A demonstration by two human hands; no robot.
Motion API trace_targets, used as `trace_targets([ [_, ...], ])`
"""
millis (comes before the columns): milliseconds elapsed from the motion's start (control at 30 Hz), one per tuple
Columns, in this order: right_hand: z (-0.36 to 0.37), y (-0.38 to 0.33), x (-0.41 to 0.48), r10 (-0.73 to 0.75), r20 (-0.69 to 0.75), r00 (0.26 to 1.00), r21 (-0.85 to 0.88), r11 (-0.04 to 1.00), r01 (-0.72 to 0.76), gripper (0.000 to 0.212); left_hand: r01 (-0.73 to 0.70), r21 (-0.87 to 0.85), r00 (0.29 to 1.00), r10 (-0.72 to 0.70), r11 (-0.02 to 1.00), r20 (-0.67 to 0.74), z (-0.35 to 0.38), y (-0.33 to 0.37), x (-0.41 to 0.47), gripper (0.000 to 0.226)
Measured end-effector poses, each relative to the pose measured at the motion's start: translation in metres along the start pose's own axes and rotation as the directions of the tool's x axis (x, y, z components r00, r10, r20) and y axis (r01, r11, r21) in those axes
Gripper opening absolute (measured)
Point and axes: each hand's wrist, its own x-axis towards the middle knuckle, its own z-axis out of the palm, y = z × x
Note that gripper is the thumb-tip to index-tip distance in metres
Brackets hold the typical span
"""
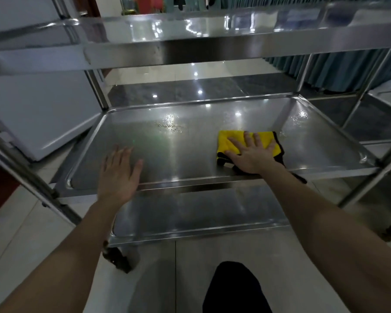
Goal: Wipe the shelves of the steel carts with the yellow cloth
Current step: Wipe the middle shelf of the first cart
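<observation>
right hand (252,154) flat, fingers spread, pressing yellow cloth (230,141) (black-edged) on middle shelf (181,150) of steel cart, right side. left hand (119,171) open, palm down at shelf's front-left edge, holding nothing.

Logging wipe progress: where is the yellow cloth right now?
In the head view the yellow cloth lies on the right half of the middle shelf, pressed under the right hand, near the front rim.
</observation>
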Motion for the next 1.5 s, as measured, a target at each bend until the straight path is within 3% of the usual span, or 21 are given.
trace_targets([
  [167, 0.009, -0.033, -0.010, -0.031, -0.025, 0.999, -0.003, 1.000, 0.031, 0.086, -0.104, -0.037, 0.994, 0.105, 0.994, 0.014, 0.014, 0.096, -0.003, 0.084],
  [267, 0.005, -0.033, -0.013, -0.038, -0.028, 0.999, -0.009, 0.999, 0.038, 0.078, -0.089, -0.054, 0.995, 0.091, 0.995, 0.050, 0.027, 0.154, 0.009, 0.069],
  [367, 0.000, -0.016, -0.014, -0.124, -0.002, 0.992, -0.023, 0.992, 0.124, 0.073, -0.040, 0.018, 0.992, 0.038, 0.999, 0.120, 0.042, 0.158, 0.008, 0.066],
  [467, -0.009, 0.040, -0.010, -0.226, 0.005, 0.974, -0.010, 0.974, 0.226, 0.069, -0.010, 0.003, 0.995, 0.010, 1.000, 0.097, 0.051, 0.150, 0.008, 0.068],
  [533, -0.019, 0.095, -0.008, -0.157, 0.014, 0.987, -0.023, 0.987, 0.157, 0.064, -0.020, 0.002, 0.995, 0.020, 1.000, 0.103, 0.054, 0.151, 0.009, 0.068],
  [633, -0.030, 0.159, -0.006, 0.103, 0.030, 0.994, -0.007, 0.995, -0.103, 0.068, -0.020, 0.002, 0.992, 0.020, 1.000, 0.126, 0.053, 0.153, 0.007, 0.080],
  [733, -0.026, 0.139, -0.003, 0.207, 0.003, 0.978, 0.030, 0.978, -0.207, 0.071, -0.092, 0.044, 0.990, 0.086, 0.995, 0.116, 0.056, 0.155, 0.006, 0.088],
  [933, -0.010, -0.023, 0.008, -0.182, 0.033, 0.983, 0.011, 0.983, 0.182, 0.071, -0.099, 0.080, 0.992, 0.092, 0.992, 0.086, 0.057, 0.152, 0.007, 0.075],
  [1000, -0.012, -0.028, 0.010, -0.232, 0.040, 0.972, 0.011, 0.973, 0.232, 0.068, -0.086, 0.077, 0.993, 0.079, 0.993, 0.088, 0.056, 0.151, 0.008, 0.075],
  [1100, -0.020, 0.022, 0.015, -0.276, 0.029, 0.961, 0.000, 0.961, 0.276, 0.063, -0.068, 0.050, 0.994, 0.064, 0.996, 0.084, 0.053, 0.151, 0.008, 0.083],
  [1167, -0.029, 0.084, 0.022, -0.223, 0.029, 0.974, -0.059, 0.973, 0.224, 0.063, -0.070, 0.046, 0.995, 0.066, 0.997, 0.078, 0.054, 0.151, 0.008, 0.085],
  [1267, -0.043, 0.182, 0.028, 0.044, 0.008, 0.999, -0.038, 0.998, -0.044, 0.063, -0.077, 0.058, 0.994, 0.072, 0.995, 0.084, 0.055, 0.152, 0.007, 0.086],
  [1333, -0.044, 0.211, 0.029, 0.185, -0.002, 0.983, -0.003, 0.983, -0.185, 0.066, -0.090, 0.067, 0.994, 0.085, 0.994, 0.070, 0.056, 0.155, 0.007, 0.086],
  [1433, -0.036, 0.171, 0.031, 0.191, -0.013, 0.981, 0.022, 0.981, -0.191, 0.067, -0.094, 0.077, 0.994, 0.090, 0.993, 0.066, 0.056, 0.158, 0.006, 0.085],
  [1500, -0.029, 0.108, 0.033, 0.082, 0.000, 0.997, 0.017, 0.996, -0.082, 0.066, -0.093, 0.077, 0.994, 0.089, 0.993, 0.061, 0.055, 0.160, 0.005, 0.084],
])
